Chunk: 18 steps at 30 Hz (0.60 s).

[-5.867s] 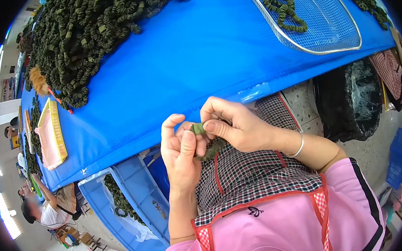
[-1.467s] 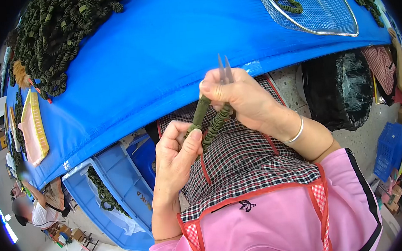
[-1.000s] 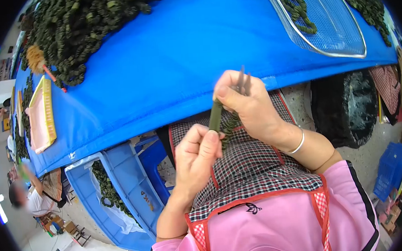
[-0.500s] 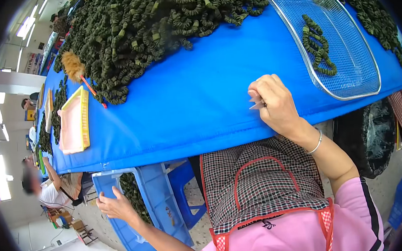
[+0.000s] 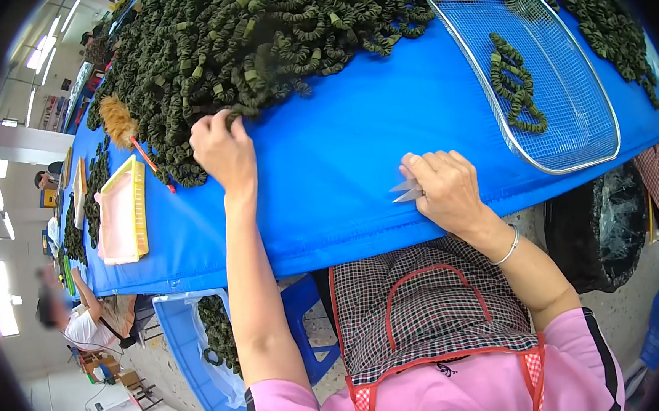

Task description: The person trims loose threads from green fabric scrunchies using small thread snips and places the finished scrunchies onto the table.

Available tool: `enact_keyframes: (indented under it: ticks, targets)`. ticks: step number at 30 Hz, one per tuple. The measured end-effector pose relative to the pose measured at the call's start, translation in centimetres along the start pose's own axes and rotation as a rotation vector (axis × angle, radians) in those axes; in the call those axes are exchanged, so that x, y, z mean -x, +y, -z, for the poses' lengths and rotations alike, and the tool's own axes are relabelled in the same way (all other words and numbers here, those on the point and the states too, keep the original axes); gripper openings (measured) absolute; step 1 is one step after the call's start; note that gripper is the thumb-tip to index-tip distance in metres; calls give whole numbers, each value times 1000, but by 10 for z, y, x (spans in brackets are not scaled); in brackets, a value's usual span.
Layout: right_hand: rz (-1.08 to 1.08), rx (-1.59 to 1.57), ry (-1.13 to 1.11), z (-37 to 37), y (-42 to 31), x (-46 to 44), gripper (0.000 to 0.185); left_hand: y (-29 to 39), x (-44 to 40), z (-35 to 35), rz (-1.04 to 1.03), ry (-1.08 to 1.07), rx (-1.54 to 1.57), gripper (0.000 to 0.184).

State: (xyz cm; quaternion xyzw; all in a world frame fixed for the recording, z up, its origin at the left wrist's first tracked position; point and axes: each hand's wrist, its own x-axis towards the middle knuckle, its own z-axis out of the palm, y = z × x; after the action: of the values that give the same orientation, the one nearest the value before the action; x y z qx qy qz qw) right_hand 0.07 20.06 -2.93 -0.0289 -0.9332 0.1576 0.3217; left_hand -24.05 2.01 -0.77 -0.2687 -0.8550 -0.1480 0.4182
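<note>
My left hand [image 5: 225, 152] reaches to the front edge of a big pile of dark green coiled fabric loops [image 5: 234, 44]. Its fingers are closed around one of the loops there. In my right hand [image 5: 451, 193] are small thread snips [image 5: 408, 191], their pointed blades showing to the left of the fist. That hand hovers over the near edge of the blue table cover [image 5: 327, 167]. To the right lies a wire mesh basket [image 5: 568, 124] with a few joined green loops [image 5: 516, 89] inside.
A yellow-and-pink tray [image 5: 124, 212] and a feather duster [image 5: 120, 122] lie at the left. Below the table edge stand a blue crate [image 5: 183, 345] holding more green loops and a blue stool [image 5: 300, 314]. Another person [image 5: 86, 325] works farther left.
My left hand has moved from above the blue crate up to the pile and closed on a loop. The right hand has shifted slightly down and left, still gripping the snips.
</note>
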Motion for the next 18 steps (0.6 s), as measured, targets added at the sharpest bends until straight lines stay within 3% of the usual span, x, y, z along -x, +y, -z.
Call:
enact_keyframes:
  ticks: [2, 4, 6, 8, 10, 13, 16, 17, 18]
  targets:
    - [18, -31, 51, 0, -1, -1, 11, 15, 6, 34, 342, -96, 393, 15]
    - [33, -100, 84, 1, -3, -3, 12, 38, 23, 82, 862, -402, 950, 18]
    - [47, -200, 94, 4, -4, -2, 16, 48, 57, 101, 1111, -536, 1638, 18]
    - [-174, -587, -14, 13, -18, -5, 21, 83, 75, 122, 1331, -567, 1768, 20]
    - [-448, -1061, -178, 14, -38, 1, 21, 103, 97, 132, 1321, -631, 1811, 20]
    - [-523, -1246, -458, 10, -44, 10, 18, 123, 116, 145, 1337, -687, 1861, 19]
    - [-992, -1504, -391, 28, -37, 10, 18, 124, 125, 154, 1314, -625, 2015, 21]
    - [-1073, -1591, -427, 28, -31, 14, 20, 126, 125, 157, 1353, -614, 1995, 22]
    - [-946, -1450, -362, 24, -33, 19, 20, 127, 126, 157, 1412, -644, 1956, 21]
